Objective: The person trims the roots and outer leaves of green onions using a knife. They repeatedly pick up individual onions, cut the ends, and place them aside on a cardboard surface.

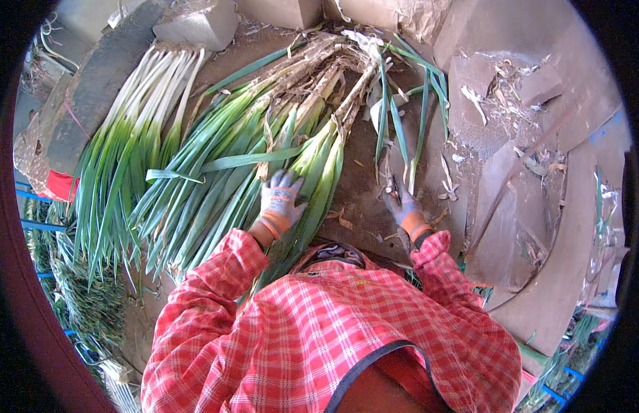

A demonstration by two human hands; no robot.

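Observation:
In a grey and orange work glove, my left hand (281, 199) lies with spread fingers on the leaves of a large pile of unpeeled green onions (237, 134). Their dirty, dry-skinned stalks point away from me. My right hand (403, 206), gloved alike, is to the right with its fingers closed around a small, dark, thin item that I cannot identify, at the end of some dry brown leaf. Just beyond it, loose green leaves (397, 124) hang across the brown surface. Left of the pile lies a bunch of green onions with clean white stalks (159, 88).
Pale blocks (198, 26) stand along the far edge. A dark curved pad (87, 98) borders the left side. Peeled skins and scraps (505, 88) litter the right side, near a curved rod (505, 186). More bundled greens (87, 289) lie at lower left.

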